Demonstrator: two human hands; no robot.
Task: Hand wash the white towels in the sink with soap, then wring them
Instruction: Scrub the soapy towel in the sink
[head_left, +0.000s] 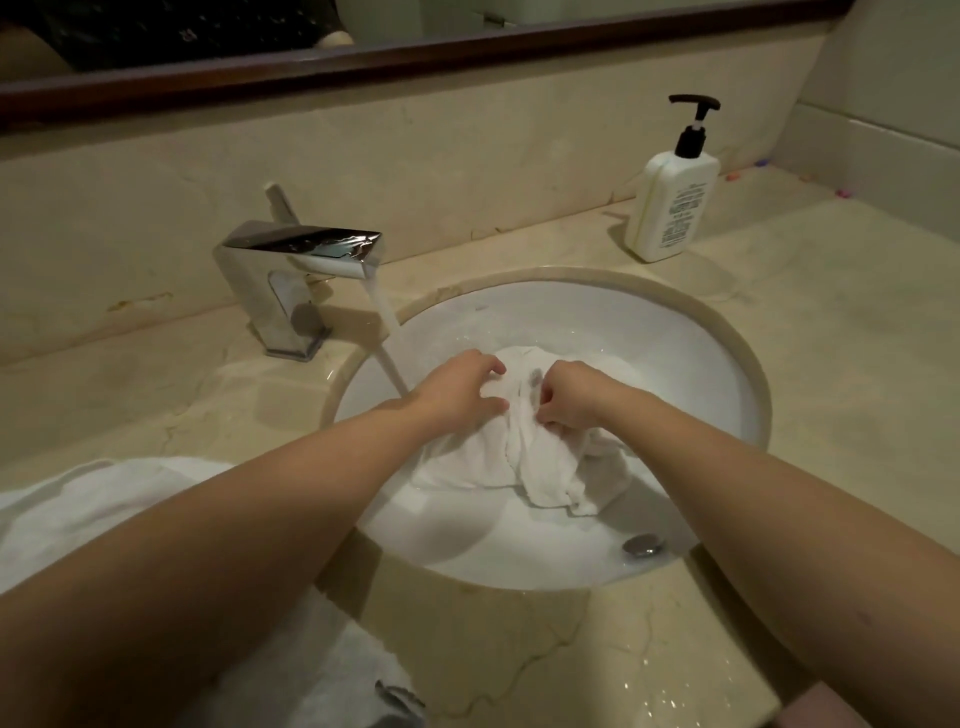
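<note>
A wet white towel (540, 467) lies bunched in the round white sink (701, 364). My left hand (457, 389) grips the towel's left part, fingers curled into the cloth. My right hand (566, 397) is closed in a fist on a fold of the same towel, close beside the left. Water runs from the chrome faucet (296, 270) in a stream that lands just left of my left wrist. A white soap pump bottle (672, 208) with a black pump stands on the counter behind the sink, to the right.
Another white towel (93, 499) lies on the beige marble counter at the left, partly under my left forearm. The drain plug (644, 544) sits at the sink's near right. Wet counter surface lies in front. A mirror frame runs along the back wall.
</note>
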